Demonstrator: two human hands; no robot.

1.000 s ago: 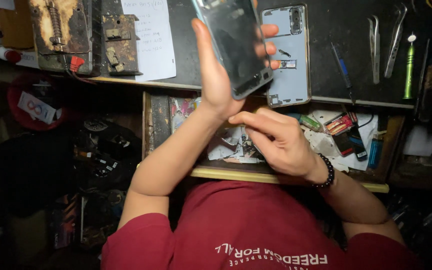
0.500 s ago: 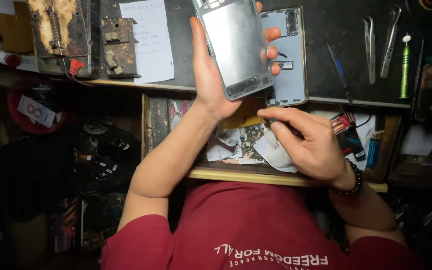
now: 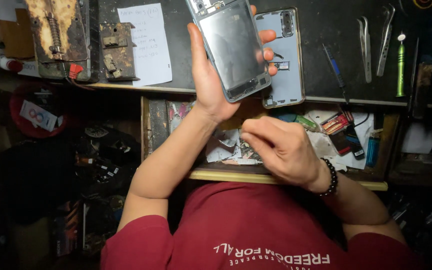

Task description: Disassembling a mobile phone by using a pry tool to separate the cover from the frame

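Observation:
My left hand [image 3: 207, 85] is raised over the bench and shut on an opened phone body [image 3: 233, 50] with a grey frame and a shiny inner plate, thumb on its left edge and fingertips on its right. A second pale blue phone back [image 3: 287, 60] lies on the dark mat just behind it. My right hand [image 3: 281, 150], with a black bead bracelet at the wrist, hovers over the open wooden drawer [image 3: 286, 177] with fingers curled together. Whether it pinches anything small is hidden.
Tweezers [image 3: 373, 42], a green screwdriver [image 3: 400, 65] and other thin tools lie on the mat at the right. A handwritten paper note [image 3: 146, 45] and rusty metal jigs [image 3: 58, 37] sit at the left. The drawer holds paper scraps, small parts and a blue lighter [image 3: 372, 147].
My right hand shifted right along the drawer and came back toward the middle, fingers curling tighter. My left hand kept the phone body raised, tilting it slightly.

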